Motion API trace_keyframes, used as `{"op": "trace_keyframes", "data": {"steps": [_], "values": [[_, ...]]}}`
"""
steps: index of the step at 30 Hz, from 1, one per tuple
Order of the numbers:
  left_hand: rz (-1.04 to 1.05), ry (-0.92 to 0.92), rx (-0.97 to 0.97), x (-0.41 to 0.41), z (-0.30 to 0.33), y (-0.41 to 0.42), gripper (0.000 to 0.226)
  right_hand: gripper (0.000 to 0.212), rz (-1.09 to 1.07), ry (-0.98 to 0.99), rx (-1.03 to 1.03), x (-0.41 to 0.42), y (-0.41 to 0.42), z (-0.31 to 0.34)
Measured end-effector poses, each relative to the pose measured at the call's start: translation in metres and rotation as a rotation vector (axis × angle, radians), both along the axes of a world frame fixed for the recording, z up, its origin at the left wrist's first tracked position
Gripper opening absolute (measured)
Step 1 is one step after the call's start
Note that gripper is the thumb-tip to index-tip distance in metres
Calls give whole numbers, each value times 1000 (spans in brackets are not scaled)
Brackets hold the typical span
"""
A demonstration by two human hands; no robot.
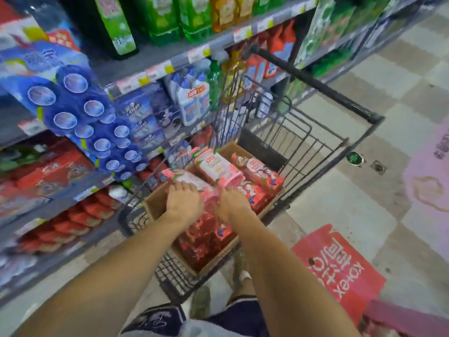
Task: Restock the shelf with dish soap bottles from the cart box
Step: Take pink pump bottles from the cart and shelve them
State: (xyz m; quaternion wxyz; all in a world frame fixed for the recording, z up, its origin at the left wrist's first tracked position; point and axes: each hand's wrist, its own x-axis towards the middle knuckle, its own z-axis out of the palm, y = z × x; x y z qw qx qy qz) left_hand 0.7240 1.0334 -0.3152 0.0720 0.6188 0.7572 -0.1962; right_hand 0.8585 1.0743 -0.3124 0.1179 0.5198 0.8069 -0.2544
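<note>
Nearest to the camera are the two bare forearms, which reach forward and down into the cart (315,132). The left hand (183,203) lies on top of a pink bottle (187,182), its fingers curled over the lower part of it, so it grasps this bottle. The right hand (233,203) is just beside it, on the bottom end of a second pink bottle (218,167); the picture is blurred there, and I cannot tell if the fingers really close around it or only touch it.

Both bottles lie on their sides on top of the other stock inside the cardboard box (155,205), which stands in the cart basket. Under and beside them are many red packs (257,181) in tight rows.

I judge that these dish soap bottles are full, so rather heavy for one hand, with stiff plastic walls and a smooth, perhaps slippery label film. The best hold is probably around the narrow middle or near the neck, with the thumb on the opposite side, not on the flat label.

Further away, to the left, stands the shelf (150,69) with price tags on its edge. It carries blue packs (80,113), white bottles (194,100) and green bottles (167,18) higher up.
</note>
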Motion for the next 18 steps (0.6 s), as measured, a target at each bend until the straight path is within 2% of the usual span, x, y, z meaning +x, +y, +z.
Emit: {"op": "trace_keyframes", "data": {"steps": [3, 6, 13, 18], "values": [[161, -37, -30, -3, -11, 18, 64, 48, 69, 1, -12, -12, 41, -15], [344, -93, -47, -6, -21, 42, 68, 53, 100, -17, -55, -23, 83, -27], [941, -345, -52, -11, -39, 96, 81, 59, 163, -25, -120, -38, 165, -35], [1151, -431, -25, -13, -51, 110, 89, 65, 158, 7, -307, -54, 193, -33]]}}
